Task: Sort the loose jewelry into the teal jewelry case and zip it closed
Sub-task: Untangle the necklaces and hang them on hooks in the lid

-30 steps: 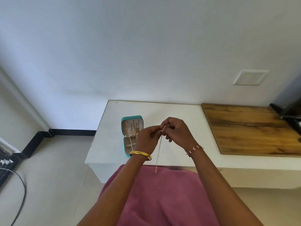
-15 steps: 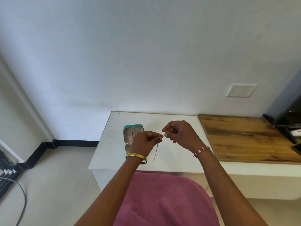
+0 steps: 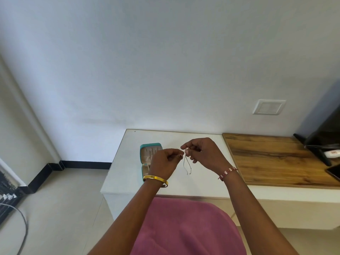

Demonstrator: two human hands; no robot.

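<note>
A thin chain necklace (image 3: 187, 165) hangs in a narrow loop between my hands, above the white table (image 3: 127, 170). My left hand (image 3: 164, 162) pinches one end of it and my right hand (image 3: 204, 154) pinches the other end, near a small pinkish clasp. The teal jewelry case (image 3: 145, 158) lies open on the table just left of my left hand. Its upright lid holds several chains, and my left wrist hides part of its lower tray.
A wooden board (image 3: 276, 161) covers the table's right side. A dark screen stand (image 3: 320, 146), a white device (image 3: 332, 154) and a dark phone (image 3: 334, 172) sit at the far right. The wall with a white switch plate (image 3: 268, 107) stands close behind.
My hands have drawn slightly apart, and the chain that hung long below them now hangs as a short loop. The camera has tilted up a little.
</note>
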